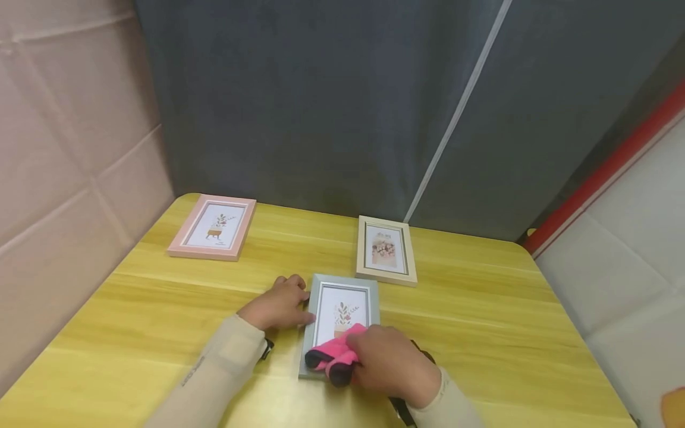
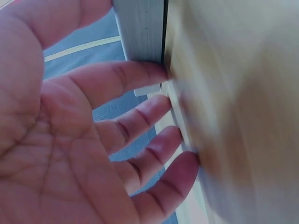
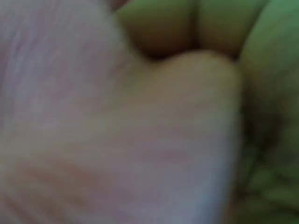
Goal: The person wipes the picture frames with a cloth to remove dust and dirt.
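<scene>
A grey-blue picture frame [image 1: 373, 303] lies face up on the table, its print of a potted plant partly covered. My left hand [image 1: 280, 304] holds its left edge, thumb on the front border and index finger against the side; in the left wrist view the hand's [image 2: 60, 135] other fingertips touch the tabletop beside the grey frame edge [image 2: 142, 32]. In my right hand [image 1: 393, 362] is a bunched pink cloth [image 1: 342, 345] with dark ends, pressed on the lower part of the frame. Blurred pink cloth [image 3: 117, 154] and curled fingers fill the right wrist view.
A pink picture frame [image 1: 245, 229] lies at the table's back left. A cream picture frame [image 1: 408, 252] lies just behind the grey one. The yellow wood-grain table [image 1: 481, 333] meets a dark panel [image 1: 299, 107] at the back, with light walls at both sides.
</scene>
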The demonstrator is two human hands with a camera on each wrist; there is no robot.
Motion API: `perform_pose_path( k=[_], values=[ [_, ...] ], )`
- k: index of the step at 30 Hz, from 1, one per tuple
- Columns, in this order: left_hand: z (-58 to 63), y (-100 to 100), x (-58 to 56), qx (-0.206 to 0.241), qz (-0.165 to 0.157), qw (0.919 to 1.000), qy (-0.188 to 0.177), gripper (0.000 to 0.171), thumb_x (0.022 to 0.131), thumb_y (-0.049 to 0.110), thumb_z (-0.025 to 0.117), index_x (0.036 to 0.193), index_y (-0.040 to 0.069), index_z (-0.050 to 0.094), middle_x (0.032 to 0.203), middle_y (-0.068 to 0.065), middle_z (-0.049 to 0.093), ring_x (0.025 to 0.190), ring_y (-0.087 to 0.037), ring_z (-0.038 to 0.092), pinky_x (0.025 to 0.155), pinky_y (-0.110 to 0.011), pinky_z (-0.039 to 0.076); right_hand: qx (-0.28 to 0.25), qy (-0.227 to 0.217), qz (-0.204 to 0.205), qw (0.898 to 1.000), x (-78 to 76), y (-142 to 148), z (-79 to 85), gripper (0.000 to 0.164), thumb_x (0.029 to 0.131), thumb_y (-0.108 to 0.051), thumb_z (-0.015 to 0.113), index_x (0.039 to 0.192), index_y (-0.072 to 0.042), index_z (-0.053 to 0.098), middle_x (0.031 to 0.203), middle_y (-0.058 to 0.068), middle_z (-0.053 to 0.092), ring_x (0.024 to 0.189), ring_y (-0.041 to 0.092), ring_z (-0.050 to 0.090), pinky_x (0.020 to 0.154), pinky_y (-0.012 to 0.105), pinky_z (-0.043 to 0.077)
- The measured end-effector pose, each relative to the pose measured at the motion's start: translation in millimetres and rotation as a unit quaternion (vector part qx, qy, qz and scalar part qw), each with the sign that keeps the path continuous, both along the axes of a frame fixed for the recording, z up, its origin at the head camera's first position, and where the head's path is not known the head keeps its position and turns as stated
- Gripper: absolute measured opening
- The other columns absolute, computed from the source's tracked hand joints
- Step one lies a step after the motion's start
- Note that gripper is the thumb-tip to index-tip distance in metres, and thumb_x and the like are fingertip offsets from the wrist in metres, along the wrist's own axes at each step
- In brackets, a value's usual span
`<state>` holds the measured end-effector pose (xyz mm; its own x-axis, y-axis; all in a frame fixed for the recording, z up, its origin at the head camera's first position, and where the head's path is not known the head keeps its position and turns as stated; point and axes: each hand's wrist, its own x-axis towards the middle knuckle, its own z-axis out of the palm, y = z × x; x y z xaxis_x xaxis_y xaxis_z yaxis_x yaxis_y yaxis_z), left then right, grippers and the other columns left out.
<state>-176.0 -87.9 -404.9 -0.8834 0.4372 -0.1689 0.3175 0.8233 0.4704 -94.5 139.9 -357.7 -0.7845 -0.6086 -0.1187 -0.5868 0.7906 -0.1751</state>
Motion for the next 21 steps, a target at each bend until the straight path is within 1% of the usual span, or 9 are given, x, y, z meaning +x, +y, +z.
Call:
perform_pose_path(
  k=[3, 5, 6, 8, 11, 12, 14, 17, 21],
  values=[
    [-0.7, -1, -0.7, -0.006, -0.006, 1.0000, 0.004, 0.058, 0.085, 0.033, 0.077, 0.128, -0.004, 0.064, 0.131, -0.016, 0.052, 0.113, -0.034, 0.045, 0.094, -0.045, 0.045, -0.001, 0.027, -0.014, 1.000, -7.1, 0, -6.0, 0.020, 0.078, -0.015, 0.076, 0.074, -0.018, 0.056, 0.061, -0.006, 0.047, 0.059, 0.014, 0.044, 0.054, 0.030, 0.039],
    [-1.8, -1, -1.4, -0.008, -0.010, 0.9999, 0.006, 0.059, 0.085, 0.034, 0.077, 0.129, -0.003, 0.064, 0.132, -0.015, 0.052, 0.114, -0.033, 0.045, 0.095, -0.045, 0.045, 0.007, 0.046, -0.020, 0.999, -13.7, 1, -10.0, 0.016, 0.077, -0.011, 0.076, 0.080, -0.016, 0.061, 0.067, -0.004, 0.056, 0.068, 0.017, 0.052, 0.061, 0.034, 0.046],
    [-2.1, -2, -1.6, -0.007, -0.011, 0.9999, 0.006, 0.059, 0.085, 0.033, 0.077, 0.129, -0.002, 0.064, 0.132, -0.015, 0.052, 0.113, -0.033, 0.045, 0.095, -0.044, 0.045, 0.010, 0.050, -0.024, 0.998, -17.5, 2, -12.3, 0.014, 0.078, -0.010, 0.075, 0.086, -0.014, 0.064, 0.075, -0.002, 0.062, 0.076, 0.020, 0.057, 0.069, 0.038, 0.050],
    [-3.3, -2, -1.6, -0.005, -0.012, 0.9999, 0.007, 0.059, 0.084, 0.033, 0.077, 0.130, -0.002, 0.064, 0.132, -0.014, 0.052, 0.113, -0.033, 0.045, 0.094, -0.043, 0.045, 0.019, 0.053, -0.033, 0.998, -25.0, 5, -18.0, 0.023, 0.081, -0.010, 0.074, 0.103, -0.011, 0.069, 0.096, 0.003, 0.070, 0.098, 0.025, 0.062, 0.087, 0.048, 0.050],
    [-3.9, -1, -1.3, -0.001, -0.015, 0.9999, 0.007, 0.059, 0.084, 0.033, 0.077, 0.130, -0.001, 0.064, 0.131, -0.014, 0.052, 0.112, -0.033, 0.045, 0.094, -0.043, 0.045, 0.014, 0.030, -0.056, 0.998, -35.2, 10, -26.3, 0.044, 0.088, -0.011, 0.070, 0.131, -0.010, 0.063, 0.131, 0.009, 0.063, 0.129, 0.031, 0.050, 0.106, 0.060, 0.037],
    [-3.8, -1, -1.2, -0.001, -0.016, 0.9998, 0.008, 0.059, 0.084, 0.033, 0.077, 0.130, -0.001, 0.064, 0.131, -0.015, 0.052, 0.112, -0.033, 0.045, 0.094, -0.044, 0.045, 0.005, 0.021, -0.063, 0.998, -37.8, 11, -28.1, 0.046, 0.089, -0.010, 0.069, 0.135, -0.009, 0.061, 0.136, 0.010, 0.060, 0.133, 0.032, 0.047, 0.108, 0.060, 0.034],
    [-3.5, -1, -1.1, -0.003, -0.017, 0.9998, 0.010, 0.057, 0.083, 0.034, 0.077, 0.127, -0.002, 0.066, 0.130, -0.016, 0.053, 0.112, -0.034, 0.046, 0.094, -0.044, 0.045, -0.015, 0.010, -0.067, 0.998, -42.0, 14, -29.9, 0.046, 0.092, -0.008, 0.066, 0.137, -0.009, 0.060, 0.139, 0.011, 0.057, 0.136, 0.032, 0.045, 0.109, 0.060, 0.032],
    [-1.4, -1, -0.7, -0.004, -0.008, 0.9999, 0.007, 0.056, 0.083, 0.034, 0.077, 0.125, -0.002, 0.067, 0.130, -0.015, 0.053, 0.112, -0.033, 0.045, 0.094, -0.045, 0.046, -0.038, 0.005, -0.053, 0.998, -44.2, 17, -25.3, 0.041, 0.093, -0.007, 0.065, 0.134, -0.009, 0.062, 0.136, 0.009, 0.060, 0.134, 0.031, 0.046, 0.110, 0.054, 0.034],
    [0.0, 0, -0.5, 0.001, 0.003, 1.0000, 0.000, 0.057, 0.082, 0.032, 0.077, 0.125, -0.004, 0.066, 0.131, -0.015, 0.052, 0.113, -0.033, 0.044, 0.094, -0.045, 0.045, -0.046, -0.002, -0.014, 0.999, -37.7, 20, -9.6, 0.032, 0.093, -0.006, 0.064, 0.123, -0.013, 0.070, 0.121, 0.001, 0.068, 0.121, 0.024, 0.058, 0.105, 0.044, 0.043]
  ],
)
